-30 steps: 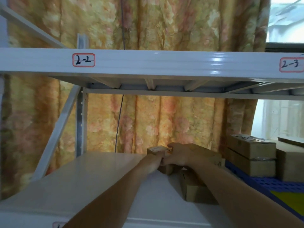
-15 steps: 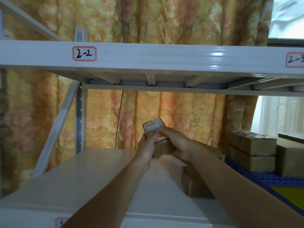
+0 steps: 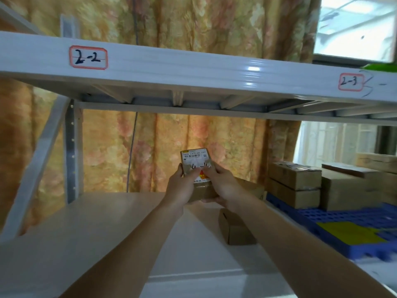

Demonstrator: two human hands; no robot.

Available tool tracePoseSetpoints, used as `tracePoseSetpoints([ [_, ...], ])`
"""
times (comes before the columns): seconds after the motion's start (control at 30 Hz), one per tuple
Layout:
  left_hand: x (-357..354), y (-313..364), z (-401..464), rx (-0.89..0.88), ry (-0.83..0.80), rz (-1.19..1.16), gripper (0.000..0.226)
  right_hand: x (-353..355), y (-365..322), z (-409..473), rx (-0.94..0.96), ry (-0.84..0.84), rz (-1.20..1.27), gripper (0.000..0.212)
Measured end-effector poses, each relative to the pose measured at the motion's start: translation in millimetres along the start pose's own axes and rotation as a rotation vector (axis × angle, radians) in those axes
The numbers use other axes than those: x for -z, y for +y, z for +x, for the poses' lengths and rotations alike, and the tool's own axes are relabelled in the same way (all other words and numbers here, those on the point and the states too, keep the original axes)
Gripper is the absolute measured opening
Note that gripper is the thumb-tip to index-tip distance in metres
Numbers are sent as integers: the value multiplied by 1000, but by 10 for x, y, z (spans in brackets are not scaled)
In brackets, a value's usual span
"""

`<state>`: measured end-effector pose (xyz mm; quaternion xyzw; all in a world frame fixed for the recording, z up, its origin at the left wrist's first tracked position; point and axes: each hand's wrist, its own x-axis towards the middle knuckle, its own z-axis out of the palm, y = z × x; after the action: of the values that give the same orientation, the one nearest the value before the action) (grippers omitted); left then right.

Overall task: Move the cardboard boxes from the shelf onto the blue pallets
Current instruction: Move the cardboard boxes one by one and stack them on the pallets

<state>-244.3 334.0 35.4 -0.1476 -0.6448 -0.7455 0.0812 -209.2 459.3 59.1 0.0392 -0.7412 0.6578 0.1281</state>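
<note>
Seen from a head-worn camera, facing a white metal shelf (image 3: 90, 229) with a flowered orange-and-yellow curtain (image 3: 193, 147) behind. Both bare arms stretched forward over the shelf board. Small cardboard box (image 3: 196, 168) lifted clear of the board, tilted with its labelled top toward the camera; printed label and handwritten marks showing, too small to read. Left hand (image 3: 182, 186) gripping the box's left edge, thumb laid across the top. Right hand (image 3: 221, 186) gripping the right edge, fingers curled underneath. Just below and right of the hands, a second cardboard box (image 3: 235, 231) lying on the shelf board, partly hidden by the right forearm. Farther right, on the same level, a blue pallet (image 3: 335, 218) with a yellow patch, carrying stacked cardboard boxes (image 3: 294, 186) toward the back. Overhead, the upper shelf beam (image 3: 214, 67) marked with red-framed labels "2-2" (image 3: 88, 57) and "2-3" (image 3: 350, 82). Bright window (image 3: 354, 29) at upper right.
</note>
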Motion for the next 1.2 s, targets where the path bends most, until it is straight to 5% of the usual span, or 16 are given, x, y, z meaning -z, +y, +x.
tracePoseSetpoints([
  [0.6,-1764,359,-915,2,-255,80,27,1767,-239,-1181,10,257,37,24],
  [0.9,-3078,260,-1802,5,-261,146,38,3067,-60,-2061,-41,275,8,12],
  [1.2,-3647,238,-2127,-20,-266,213,41,3691,33,-2311,-36,228,47,12],
])
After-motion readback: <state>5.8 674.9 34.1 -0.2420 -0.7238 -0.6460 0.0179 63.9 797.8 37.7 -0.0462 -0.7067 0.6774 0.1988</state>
